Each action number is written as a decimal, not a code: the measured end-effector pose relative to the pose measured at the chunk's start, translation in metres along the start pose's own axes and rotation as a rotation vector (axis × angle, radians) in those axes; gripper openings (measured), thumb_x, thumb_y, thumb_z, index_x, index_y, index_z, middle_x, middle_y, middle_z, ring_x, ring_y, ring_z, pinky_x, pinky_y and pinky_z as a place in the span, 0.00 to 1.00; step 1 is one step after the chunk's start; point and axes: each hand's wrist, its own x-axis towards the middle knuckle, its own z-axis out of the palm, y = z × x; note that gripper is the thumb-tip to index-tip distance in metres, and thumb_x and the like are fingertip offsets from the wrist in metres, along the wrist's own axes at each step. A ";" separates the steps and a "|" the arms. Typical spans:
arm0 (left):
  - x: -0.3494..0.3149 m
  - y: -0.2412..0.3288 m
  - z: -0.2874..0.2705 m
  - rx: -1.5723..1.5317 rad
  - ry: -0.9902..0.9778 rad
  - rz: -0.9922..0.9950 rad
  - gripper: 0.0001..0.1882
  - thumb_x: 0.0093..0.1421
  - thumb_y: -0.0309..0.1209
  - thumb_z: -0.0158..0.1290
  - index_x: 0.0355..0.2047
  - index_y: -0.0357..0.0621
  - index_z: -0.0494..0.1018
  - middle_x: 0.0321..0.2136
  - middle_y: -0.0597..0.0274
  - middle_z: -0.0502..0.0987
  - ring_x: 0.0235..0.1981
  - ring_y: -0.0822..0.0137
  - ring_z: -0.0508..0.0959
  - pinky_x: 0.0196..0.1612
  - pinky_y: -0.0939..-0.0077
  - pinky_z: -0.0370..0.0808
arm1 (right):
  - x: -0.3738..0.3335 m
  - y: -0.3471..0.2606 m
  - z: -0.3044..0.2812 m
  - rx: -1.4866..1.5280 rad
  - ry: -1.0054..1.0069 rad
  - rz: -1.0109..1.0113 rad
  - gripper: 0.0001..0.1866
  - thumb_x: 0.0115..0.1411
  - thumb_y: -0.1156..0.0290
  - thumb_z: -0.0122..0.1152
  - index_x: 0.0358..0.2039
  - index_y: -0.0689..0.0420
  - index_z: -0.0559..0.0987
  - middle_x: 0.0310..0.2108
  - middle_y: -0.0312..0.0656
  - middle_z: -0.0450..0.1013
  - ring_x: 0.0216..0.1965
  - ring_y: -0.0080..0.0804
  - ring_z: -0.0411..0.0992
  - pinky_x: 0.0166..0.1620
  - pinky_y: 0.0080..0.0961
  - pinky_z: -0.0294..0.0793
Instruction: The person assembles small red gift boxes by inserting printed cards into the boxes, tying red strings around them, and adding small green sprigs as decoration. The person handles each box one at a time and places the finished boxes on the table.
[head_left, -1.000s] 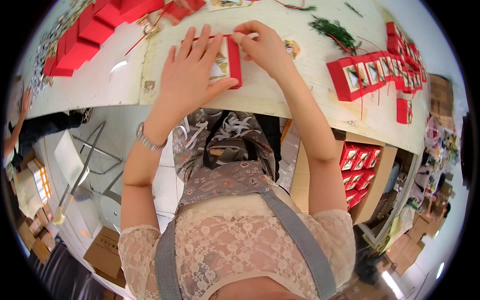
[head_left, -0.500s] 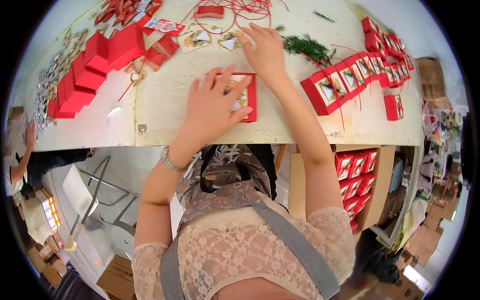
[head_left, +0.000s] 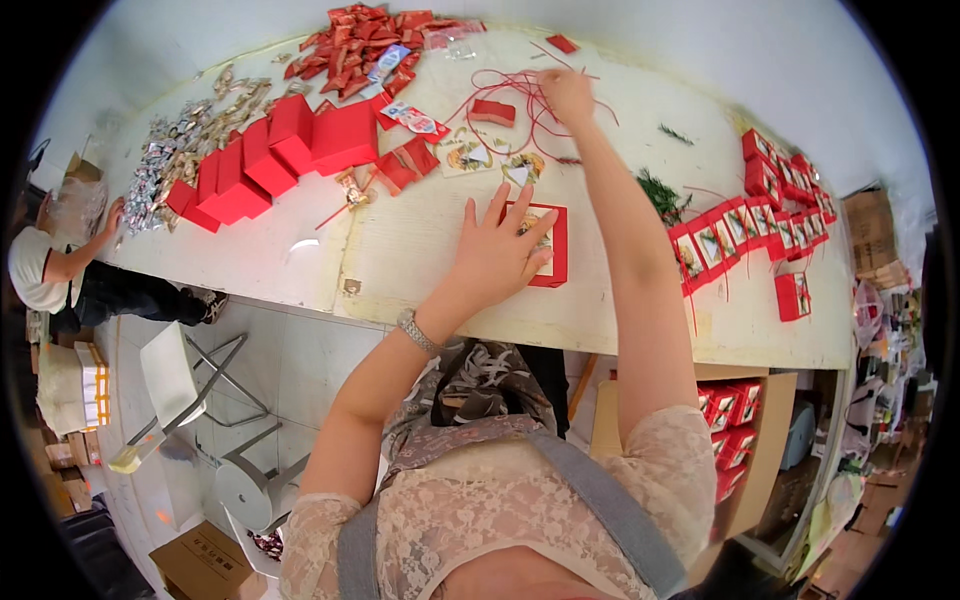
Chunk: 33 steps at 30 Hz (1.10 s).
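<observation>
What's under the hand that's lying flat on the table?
The left hand lies on a flat red box with a picture inside. Only its right part shows; the rest is covered by the hand.

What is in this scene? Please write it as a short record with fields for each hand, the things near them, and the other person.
left hand: left hand lies flat on the red-framed box
right hand: right hand reaches far across, at the red strings
surface: pale table
left of the hands: closed red boxes, wrapped candies
right side: row of open red boxes
other person: seated at the table's left end
</observation>
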 end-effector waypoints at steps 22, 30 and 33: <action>0.043 -0.127 -0.221 -0.416 0.265 -0.098 0.14 0.59 0.28 0.57 0.45 0.38 0.77 0.32 0.61 0.76 0.34 0.69 0.73 0.40 0.78 0.69 | -0.112 -0.062 -0.328 0.044 -0.182 -0.333 0.15 0.66 0.67 0.51 0.30 0.64 0.79 0.28 0.34 0.75 0.32 0.23 0.71 0.39 0.25 0.72; -0.122 -0.149 -0.076 -0.030 0.215 -0.088 0.05 0.56 0.29 0.58 0.33 0.48 0.82 0.21 0.65 0.73 0.22 0.64 0.74 0.24 0.72 0.69 | -0.299 0.042 -0.170 0.243 -0.490 -0.057 0.08 0.56 0.68 0.64 0.35 0.56 0.84 0.27 0.40 0.75 0.31 0.33 0.72 0.34 0.29 0.71; -0.143 -0.168 -0.058 -0.043 0.215 -0.154 0.05 0.55 0.30 0.59 0.33 0.48 0.82 0.21 0.65 0.73 0.21 0.66 0.73 0.23 0.73 0.68 | -0.283 0.056 -0.161 0.105 -0.430 -0.131 0.10 0.54 0.65 0.66 0.34 0.55 0.84 0.33 0.39 0.76 0.38 0.35 0.73 0.38 0.31 0.73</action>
